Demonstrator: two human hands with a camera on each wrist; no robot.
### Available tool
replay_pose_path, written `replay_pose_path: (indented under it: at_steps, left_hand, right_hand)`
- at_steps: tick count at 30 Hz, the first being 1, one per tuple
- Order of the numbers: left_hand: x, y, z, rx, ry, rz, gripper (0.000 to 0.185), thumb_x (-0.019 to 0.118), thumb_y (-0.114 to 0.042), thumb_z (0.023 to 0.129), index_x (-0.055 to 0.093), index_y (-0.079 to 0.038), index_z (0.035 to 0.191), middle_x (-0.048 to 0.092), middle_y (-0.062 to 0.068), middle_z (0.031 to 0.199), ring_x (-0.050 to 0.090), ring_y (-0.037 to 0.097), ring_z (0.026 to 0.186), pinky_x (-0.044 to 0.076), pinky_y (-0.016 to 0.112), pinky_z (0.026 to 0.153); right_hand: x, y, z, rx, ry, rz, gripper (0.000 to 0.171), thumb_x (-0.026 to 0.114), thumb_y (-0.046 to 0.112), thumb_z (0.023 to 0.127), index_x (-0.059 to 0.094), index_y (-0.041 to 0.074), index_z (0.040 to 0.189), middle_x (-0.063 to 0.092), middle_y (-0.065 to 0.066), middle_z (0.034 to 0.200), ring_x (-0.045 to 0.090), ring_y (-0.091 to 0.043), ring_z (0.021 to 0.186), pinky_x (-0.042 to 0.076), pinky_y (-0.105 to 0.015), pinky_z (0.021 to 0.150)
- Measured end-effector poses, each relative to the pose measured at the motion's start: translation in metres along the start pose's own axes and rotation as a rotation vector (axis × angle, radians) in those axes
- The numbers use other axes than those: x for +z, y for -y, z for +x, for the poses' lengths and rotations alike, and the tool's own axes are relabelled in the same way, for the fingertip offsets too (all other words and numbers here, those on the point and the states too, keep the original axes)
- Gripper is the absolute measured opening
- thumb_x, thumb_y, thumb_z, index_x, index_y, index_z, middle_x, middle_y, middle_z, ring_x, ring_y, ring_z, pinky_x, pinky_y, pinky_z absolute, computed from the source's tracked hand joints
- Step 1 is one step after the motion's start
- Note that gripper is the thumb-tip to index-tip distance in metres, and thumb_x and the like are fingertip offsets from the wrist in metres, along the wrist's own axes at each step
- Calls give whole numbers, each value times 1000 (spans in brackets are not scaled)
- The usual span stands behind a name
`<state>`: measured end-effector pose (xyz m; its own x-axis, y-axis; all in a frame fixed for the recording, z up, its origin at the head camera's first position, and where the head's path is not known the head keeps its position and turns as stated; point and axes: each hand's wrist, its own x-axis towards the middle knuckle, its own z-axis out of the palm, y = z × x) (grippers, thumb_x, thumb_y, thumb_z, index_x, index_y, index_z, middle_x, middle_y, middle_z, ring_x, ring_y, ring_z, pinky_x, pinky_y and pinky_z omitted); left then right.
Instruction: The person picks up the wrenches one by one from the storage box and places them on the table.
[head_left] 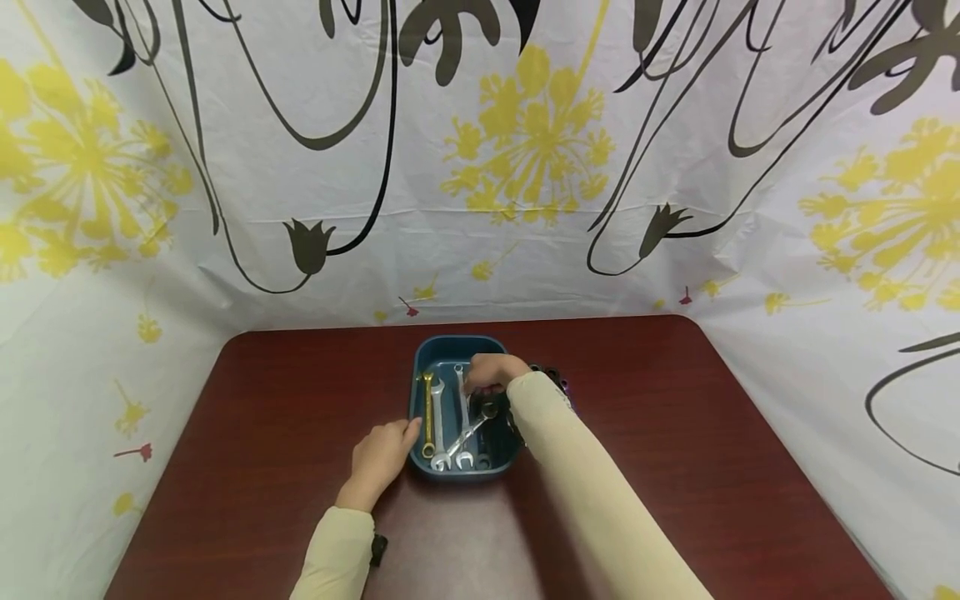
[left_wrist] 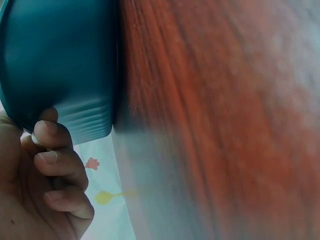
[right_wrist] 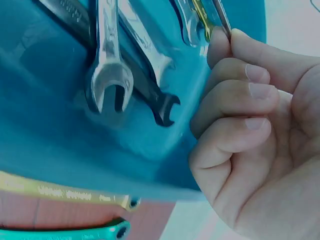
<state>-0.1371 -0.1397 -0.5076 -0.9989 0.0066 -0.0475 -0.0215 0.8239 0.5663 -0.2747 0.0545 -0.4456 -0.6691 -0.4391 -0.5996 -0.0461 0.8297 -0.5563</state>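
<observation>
A blue tray holding several wrenches stands on the table. My left hand grips its left rim; in the left wrist view, curled fingers lie against the outer wall. Over the far right part of the tray, my right hand pinches a thin silver wrench between thumb and index finger, the other fingers curled. A gold wrench and a silver wrench lie along the left side. Another silver wrench lies across a black wrench. The right hand partly hides the tray's contents.
Outside the tray, a yellow wrench and a green wrench lie on the table, mostly hidden by the right arm in the head view. The reddish-brown table meets a patterned white cloth at the back and sides.
</observation>
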Motion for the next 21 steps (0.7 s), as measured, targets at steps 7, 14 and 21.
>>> replay_pose_path:
  at_steps: [7,14,21]
  left_hand:
    - [-1,-1,0,-8,9,7,45,43,-41,101,46,-16,64,37,0,56,36,16,50,28,31,50]
    - [-3,0,0,6,-14,0,45,45,-41,101,46,-16,63,37,-1,55,36,15,49,27,30,49]
    - [-2,0,0,-4,-7,-11,45,44,-42,101,47,-16,64,38,0,56,37,15,49,28,30,49]
  right_hand:
    - [-13,-8,-10,-4,2,1,42,59,18,94,47,14,54,38,3,52,32,-10,45,29,-24,46]
    - [-29,-15,-20,-24,36,-12,42,58,18,95,46,14,55,36,3,51,29,-11,44,30,-29,49]
    - [-45,-30,-26,-12,53,-17,43,57,22,97,46,16,56,34,3,51,27,-12,46,30,-34,57]
